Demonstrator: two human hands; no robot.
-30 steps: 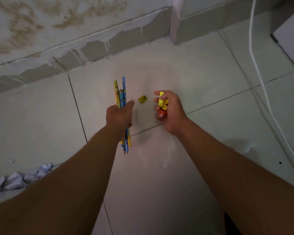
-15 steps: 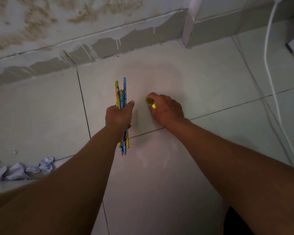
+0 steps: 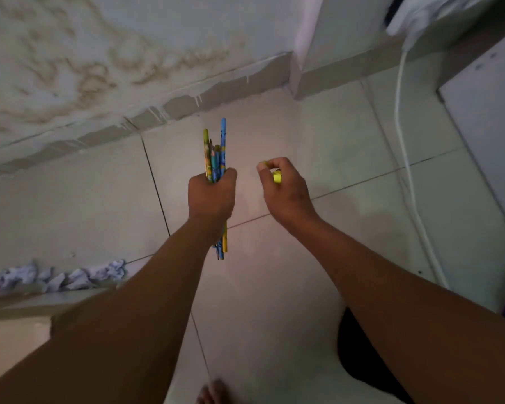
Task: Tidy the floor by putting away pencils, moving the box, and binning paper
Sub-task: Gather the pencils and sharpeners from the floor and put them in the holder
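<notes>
Your left hand has its fingers wrapped tight round the pencils. Your right hand pinches small yellow bits. Crumpled paper lies at the floor's left edge, near the wall.

Bare floor tiles lie open under and ahead of both hands, up to the wall skirting. To the left, crumpled paper clutters a strip of floor (1 loose heap, edges blurred). On the right a white cable trails down across the tiles, beside a white panel that closes off that side.
</notes>
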